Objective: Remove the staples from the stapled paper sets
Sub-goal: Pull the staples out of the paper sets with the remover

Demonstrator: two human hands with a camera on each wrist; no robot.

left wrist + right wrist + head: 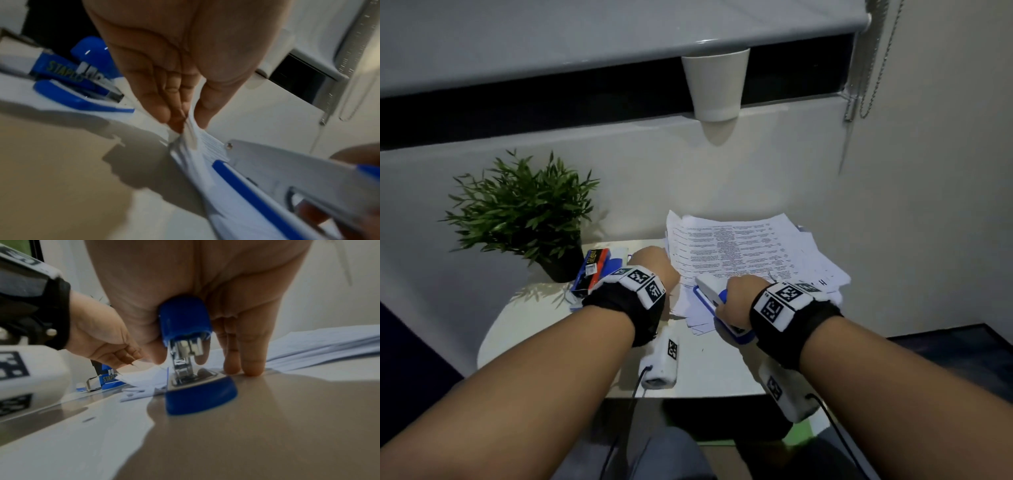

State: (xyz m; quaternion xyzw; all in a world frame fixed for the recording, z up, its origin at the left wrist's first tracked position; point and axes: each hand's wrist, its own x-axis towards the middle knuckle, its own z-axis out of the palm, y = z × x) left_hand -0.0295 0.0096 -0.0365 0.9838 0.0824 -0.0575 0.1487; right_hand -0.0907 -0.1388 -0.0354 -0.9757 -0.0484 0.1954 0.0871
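While left hand point(164, 68) pinches paper point(191, 134), right hand point(205, 288) grips stapler point(191, 353)

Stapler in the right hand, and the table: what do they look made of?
Stapler: glossy blue plastic cap and base, bright shiny metal inside, going by the mirror-like glints. Right hand grips it. Table: smooth, semi-gloss pale surface that shows soft reflections; probably laminate or coated board, though I cannot tell which.

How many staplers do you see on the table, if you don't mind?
2: one stapler gripped by the right hand; another stapler beside the staples box, near the plant.
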